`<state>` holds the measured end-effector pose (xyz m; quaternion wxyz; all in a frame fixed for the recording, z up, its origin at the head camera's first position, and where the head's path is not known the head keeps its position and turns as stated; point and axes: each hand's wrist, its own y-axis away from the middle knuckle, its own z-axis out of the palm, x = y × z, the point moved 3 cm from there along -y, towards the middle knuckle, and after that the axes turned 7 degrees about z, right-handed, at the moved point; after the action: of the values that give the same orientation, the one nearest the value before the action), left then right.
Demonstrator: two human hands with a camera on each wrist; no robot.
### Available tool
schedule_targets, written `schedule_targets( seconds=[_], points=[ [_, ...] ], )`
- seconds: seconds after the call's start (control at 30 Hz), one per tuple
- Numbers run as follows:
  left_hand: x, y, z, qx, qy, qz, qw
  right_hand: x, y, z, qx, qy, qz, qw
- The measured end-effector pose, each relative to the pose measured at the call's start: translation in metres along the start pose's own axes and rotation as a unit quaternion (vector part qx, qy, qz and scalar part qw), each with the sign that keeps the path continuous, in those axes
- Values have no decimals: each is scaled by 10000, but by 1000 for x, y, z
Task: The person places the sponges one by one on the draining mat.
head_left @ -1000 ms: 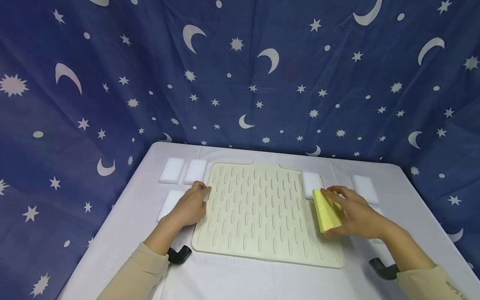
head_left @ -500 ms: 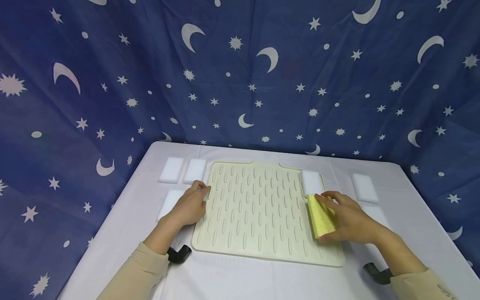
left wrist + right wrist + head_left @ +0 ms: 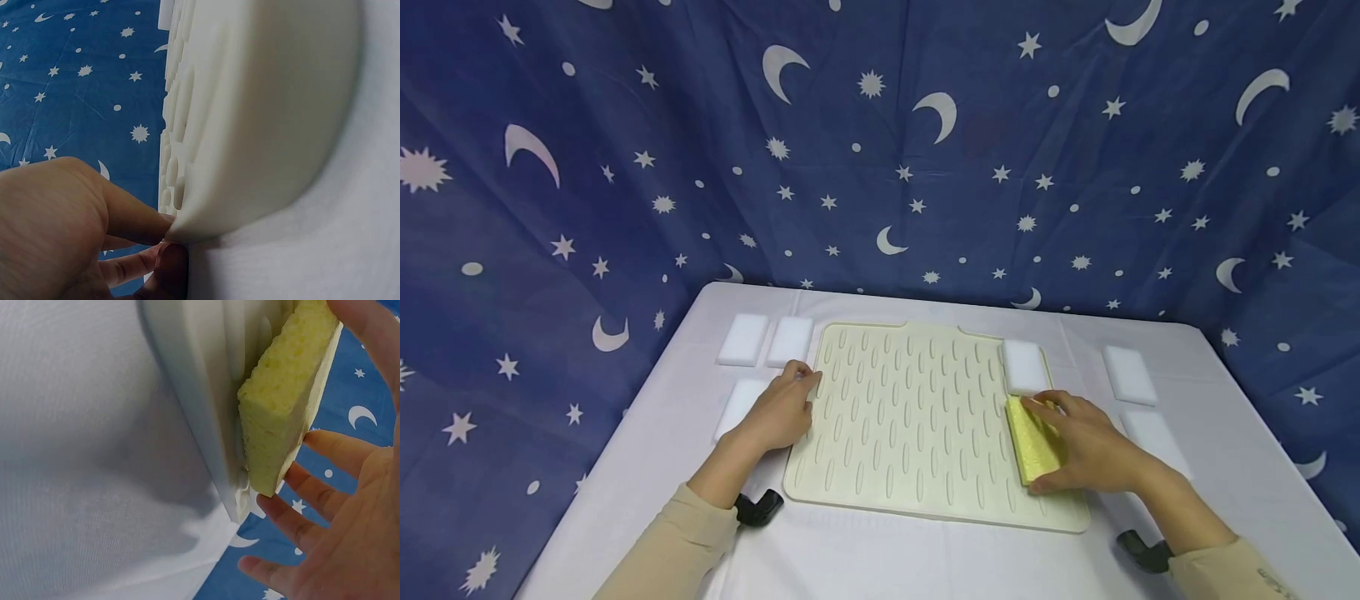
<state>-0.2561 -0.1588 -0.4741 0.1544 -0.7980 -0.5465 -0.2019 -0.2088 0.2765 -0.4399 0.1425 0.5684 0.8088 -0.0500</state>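
Observation:
A cream drying mat [image 3: 917, 425] with raised oval ridges lies on the table. At its left edge, my left hand [image 3: 778, 412] has curled fingers on the rim; the left wrist view shows a fingertip right at the mat's corner edge [image 3: 187, 231]. Over the mat's right side, my right hand [image 3: 1093, 450] grips a yellow sponge [image 3: 1030, 442] between thumb and fingers. The sponge is tilted, with its lower side close against the ridges in the right wrist view. Just behind it, a white sponge [image 3: 1025, 367] rests at the mat's upper right.
White sponges lie left of the mat, two at the back [image 3: 743, 340] and one [image 3: 741, 407] partly behind my left hand. To the right are two more white sponges [image 3: 1130, 375]. A white cloth covers the table [image 3: 865, 558]; a blue star-patterned curtain [image 3: 850, 150] hangs behind.
My right hand has carried the yellow sponge down and to the left, toward the near side of the mat, below the white sponge. My left hand has stayed at the mat's edge.

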Motion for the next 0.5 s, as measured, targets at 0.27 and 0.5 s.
schedule_targets(
  seconds=[0.27,0.5],
  points=[
    [-1,0,1,-14,30,-13,10000,1,0,4,-11,-1,17,10000],
    [-2,0,1,-23,-11,-2,10000,2,-1,7,4,28,61,10000]
  ],
)
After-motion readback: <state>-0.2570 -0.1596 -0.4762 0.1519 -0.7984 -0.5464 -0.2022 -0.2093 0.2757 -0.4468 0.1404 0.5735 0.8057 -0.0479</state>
